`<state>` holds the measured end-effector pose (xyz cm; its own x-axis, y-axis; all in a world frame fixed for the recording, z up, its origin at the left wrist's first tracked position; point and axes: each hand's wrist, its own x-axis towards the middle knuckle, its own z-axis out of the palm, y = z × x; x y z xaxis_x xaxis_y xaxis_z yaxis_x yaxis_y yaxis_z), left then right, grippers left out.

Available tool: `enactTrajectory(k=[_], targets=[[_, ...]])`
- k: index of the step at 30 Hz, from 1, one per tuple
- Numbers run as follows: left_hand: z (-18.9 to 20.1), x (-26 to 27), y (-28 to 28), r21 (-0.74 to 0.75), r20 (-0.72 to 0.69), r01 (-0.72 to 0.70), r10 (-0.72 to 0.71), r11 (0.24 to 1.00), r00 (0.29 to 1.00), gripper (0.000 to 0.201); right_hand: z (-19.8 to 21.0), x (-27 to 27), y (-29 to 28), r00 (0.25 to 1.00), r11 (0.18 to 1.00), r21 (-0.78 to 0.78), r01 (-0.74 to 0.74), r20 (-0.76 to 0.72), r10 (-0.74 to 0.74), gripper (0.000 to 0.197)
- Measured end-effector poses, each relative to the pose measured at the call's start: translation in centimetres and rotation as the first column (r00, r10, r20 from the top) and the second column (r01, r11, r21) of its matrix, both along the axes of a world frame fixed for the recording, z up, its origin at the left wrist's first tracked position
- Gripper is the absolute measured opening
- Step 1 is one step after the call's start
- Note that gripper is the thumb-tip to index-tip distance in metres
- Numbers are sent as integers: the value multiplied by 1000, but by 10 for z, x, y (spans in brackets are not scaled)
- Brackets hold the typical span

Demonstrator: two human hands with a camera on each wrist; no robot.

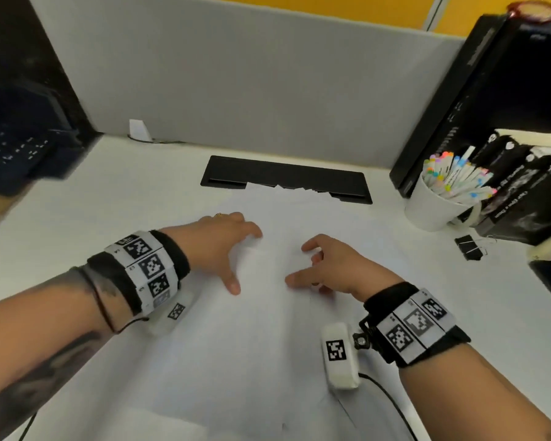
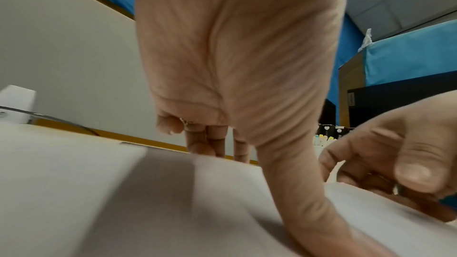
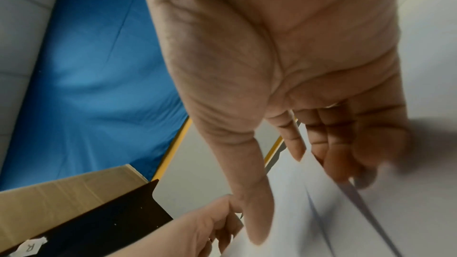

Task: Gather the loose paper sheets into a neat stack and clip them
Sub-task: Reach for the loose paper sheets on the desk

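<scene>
Several white paper sheets lie loosely overlapped on the white desk, their far corners fanned over a black desk slot. My left hand presses on the sheets with spread, nearly straight fingers. In the left wrist view its thumb is flat on the paper. My right hand rests just right of it. Its thumb lies on the top sheet and its bent fingers touch a sheet's edge. A black binder clip sits apart on the desk at the right.
A white mug of coloured markers stands at the right, with black books and a black box behind it. A dark monitor is at the left, a grey partition at the back. A cable runs below my right wrist.
</scene>
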<state>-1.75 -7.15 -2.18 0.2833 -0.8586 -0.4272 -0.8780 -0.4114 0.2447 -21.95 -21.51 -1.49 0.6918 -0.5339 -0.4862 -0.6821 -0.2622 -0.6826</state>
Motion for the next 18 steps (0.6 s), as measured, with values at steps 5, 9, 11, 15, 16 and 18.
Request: enactTrajectory(k=[5,9,11,15,16,18], targets=[[12,-28,24,-67,132,-120,128,990,983,87,-2,-21,46,999,1000,-22,5,50,-3,59],[24,-49,43,-226,152,-198,236,954,960,73,7,-46,69,992,1000,-21,-8,129,11,28],[35,-52,52,-403,65,-224,271,888,960,42,7,-59,69,967,999,16,42,250,-45,29],[54,-48,55,-672,-247,-404,327,620,912,24,-5,-86,57,857,977,164,139,475,-201,30],[56,-45,51,-699,-289,-428,321,573,902,23,-10,-91,53,819,969,191,158,523,-237,30],[61,-40,40,-717,-377,-480,298,506,877,23,-18,-95,43,740,942,267,203,588,-326,23]])
